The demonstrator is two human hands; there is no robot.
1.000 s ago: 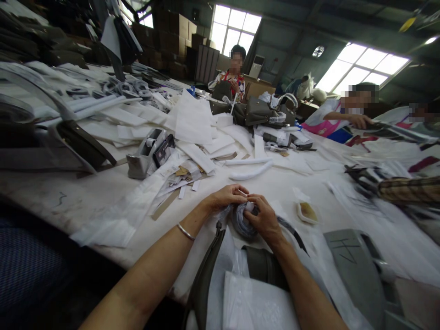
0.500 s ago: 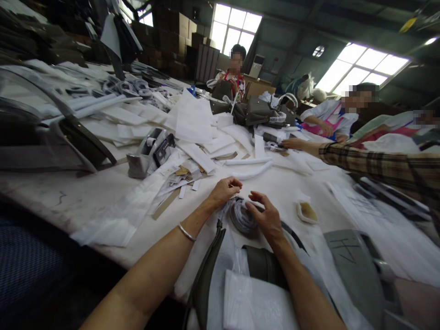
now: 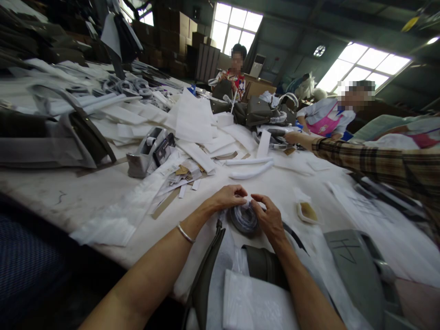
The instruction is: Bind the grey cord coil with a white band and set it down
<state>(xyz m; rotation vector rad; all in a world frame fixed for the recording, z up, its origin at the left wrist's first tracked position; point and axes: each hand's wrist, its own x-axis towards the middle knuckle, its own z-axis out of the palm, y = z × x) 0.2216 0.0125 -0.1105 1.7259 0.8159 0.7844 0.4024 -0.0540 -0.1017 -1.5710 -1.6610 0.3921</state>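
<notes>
My left hand [image 3: 227,197] and my right hand [image 3: 269,216] meet over a coiled grey strap roll wrapped in clear film [image 3: 244,219] on the white table. Both hands pinch at the wrap's top edge, fingers curled. A silver bangle [image 3: 185,233] sits on my left wrist. Below the roll lies an olive-green bag [image 3: 261,266] with its strap [image 3: 206,275] and white foam wrap [image 3: 254,302] near the table's front edge.
A tape dispenser [image 3: 147,153] stands to the left among white paper strips [image 3: 199,158]. A small dish [image 3: 307,212] lies to the right of my hands. A co-worker's plaid sleeve [image 3: 374,160] reaches across the table. Other people sit at the far side with olive bags [image 3: 257,112].
My hands opened away from the roll half a second ago and have closed on its top again. The co-worker's plaid arm came in from the right and reaches farther over the table.
</notes>
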